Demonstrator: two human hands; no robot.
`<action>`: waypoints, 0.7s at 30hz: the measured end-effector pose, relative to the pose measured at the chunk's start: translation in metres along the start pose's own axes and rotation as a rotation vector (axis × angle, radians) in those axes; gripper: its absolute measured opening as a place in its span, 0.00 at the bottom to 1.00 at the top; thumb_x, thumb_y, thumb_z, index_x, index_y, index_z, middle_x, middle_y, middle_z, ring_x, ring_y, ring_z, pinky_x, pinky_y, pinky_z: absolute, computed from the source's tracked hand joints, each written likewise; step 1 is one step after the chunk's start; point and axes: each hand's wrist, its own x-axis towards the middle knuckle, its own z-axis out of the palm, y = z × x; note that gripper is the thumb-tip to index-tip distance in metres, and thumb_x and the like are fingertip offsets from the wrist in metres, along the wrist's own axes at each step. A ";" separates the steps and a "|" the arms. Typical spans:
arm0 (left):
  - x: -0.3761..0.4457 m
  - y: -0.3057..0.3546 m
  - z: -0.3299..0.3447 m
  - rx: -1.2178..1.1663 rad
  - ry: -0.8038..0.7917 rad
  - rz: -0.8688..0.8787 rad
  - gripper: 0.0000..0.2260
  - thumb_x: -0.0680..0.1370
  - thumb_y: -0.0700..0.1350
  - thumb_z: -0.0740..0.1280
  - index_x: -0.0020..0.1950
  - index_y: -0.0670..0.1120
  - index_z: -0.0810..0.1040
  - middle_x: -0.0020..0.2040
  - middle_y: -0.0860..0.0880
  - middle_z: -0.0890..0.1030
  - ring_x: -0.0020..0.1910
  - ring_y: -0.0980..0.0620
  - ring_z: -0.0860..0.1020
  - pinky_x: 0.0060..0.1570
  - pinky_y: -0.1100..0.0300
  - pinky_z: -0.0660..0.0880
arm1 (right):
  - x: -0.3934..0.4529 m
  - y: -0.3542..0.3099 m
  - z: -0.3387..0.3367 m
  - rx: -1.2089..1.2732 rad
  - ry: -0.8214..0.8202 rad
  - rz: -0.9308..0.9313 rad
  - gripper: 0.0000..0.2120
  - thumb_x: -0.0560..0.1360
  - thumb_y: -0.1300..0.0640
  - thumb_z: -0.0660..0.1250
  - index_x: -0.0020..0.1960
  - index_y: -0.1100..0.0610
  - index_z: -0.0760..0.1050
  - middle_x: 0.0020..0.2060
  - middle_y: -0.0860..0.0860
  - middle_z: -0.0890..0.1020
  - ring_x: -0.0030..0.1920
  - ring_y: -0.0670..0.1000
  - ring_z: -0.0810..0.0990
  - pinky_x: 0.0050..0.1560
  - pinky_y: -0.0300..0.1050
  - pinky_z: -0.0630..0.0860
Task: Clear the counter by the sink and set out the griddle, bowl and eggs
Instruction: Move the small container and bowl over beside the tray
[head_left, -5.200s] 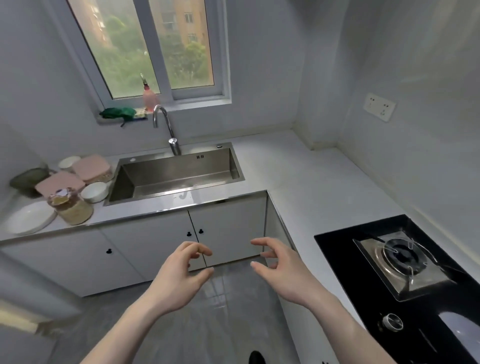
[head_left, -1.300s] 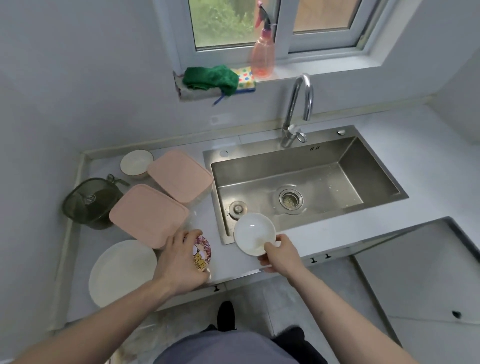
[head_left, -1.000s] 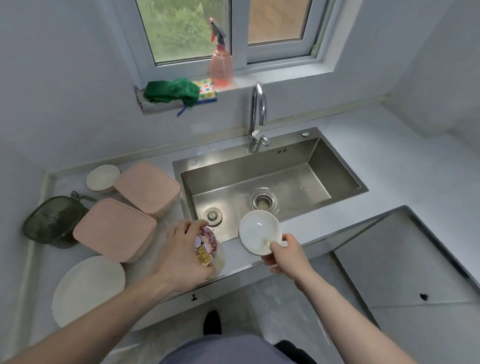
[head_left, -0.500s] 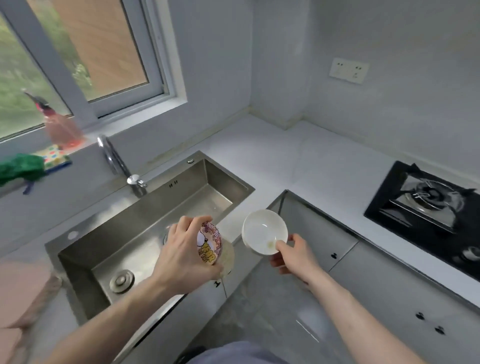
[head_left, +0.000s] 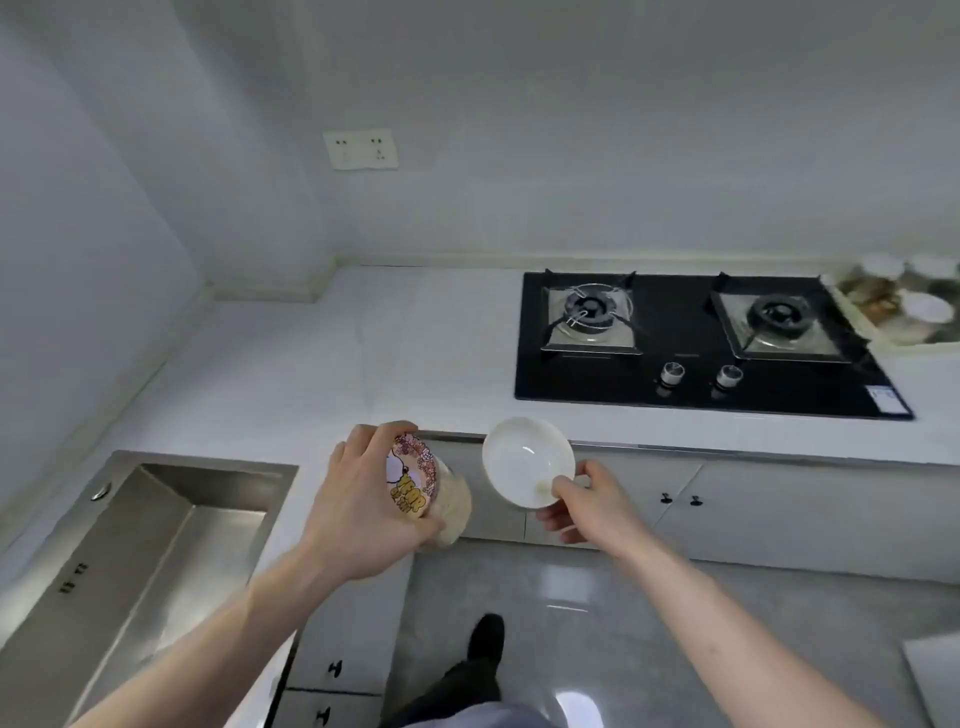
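Observation:
My left hand (head_left: 358, 506) grips a clear jar (head_left: 431, 491) with a printed pink and yellow lid, holding it tilted in the air over the inner corner of the white counter (head_left: 291, 384). My right hand (head_left: 589, 501) pinches the rim of a small white bowl (head_left: 525, 460), thumb inside the rim, tipped so its inside faces me. Both are carried above the floor, just in front of the counter's front edge. No griddle or eggs are in view.
A steel sink (head_left: 156, 545) lies at the lower left. A black two-burner gas hob (head_left: 696, 343) sits on the counter at the right, with a tray of jars and dishes (head_left: 904, 306) beyond it. White cabinet doors (head_left: 753, 504) run below. A wall socket (head_left: 361, 149) is above.
I have turned right, away from the sink. Both hands have carried the jar and the bowl along, and the hob now lies straight ahead.

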 end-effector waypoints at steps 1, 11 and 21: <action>0.015 0.004 0.006 -0.012 -0.023 0.031 0.41 0.58 0.61 0.75 0.69 0.63 0.65 0.59 0.60 0.67 0.59 0.54 0.68 0.56 0.59 0.71 | 0.005 0.001 -0.008 0.010 0.034 0.006 0.08 0.78 0.62 0.61 0.58 0.59 0.69 0.42 0.62 0.87 0.34 0.53 0.83 0.30 0.42 0.77; 0.140 0.058 0.053 -0.075 -0.224 0.293 0.42 0.59 0.58 0.77 0.71 0.63 0.64 0.58 0.61 0.64 0.59 0.54 0.65 0.53 0.63 0.70 | 0.050 -0.012 -0.073 0.148 0.320 0.088 0.11 0.77 0.60 0.62 0.59 0.58 0.70 0.37 0.58 0.87 0.35 0.53 0.84 0.35 0.44 0.78; 0.205 0.139 0.119 -0.079 -0.452 0.522 0.44 0.58 0.59 0.79 0.70 0.64 0.64 0.59 0.61 0.65 0.59 0.55 0.66 0.53 0.63 0.71 | 0.038 0.023 -0.143 0.322 0.543 0.179 0.13 0.78 0.57 0.62 0.61 0.59 0.69 0.38 0.57 0.87 0.35 0.52 0.85 0.38 0.47 0.80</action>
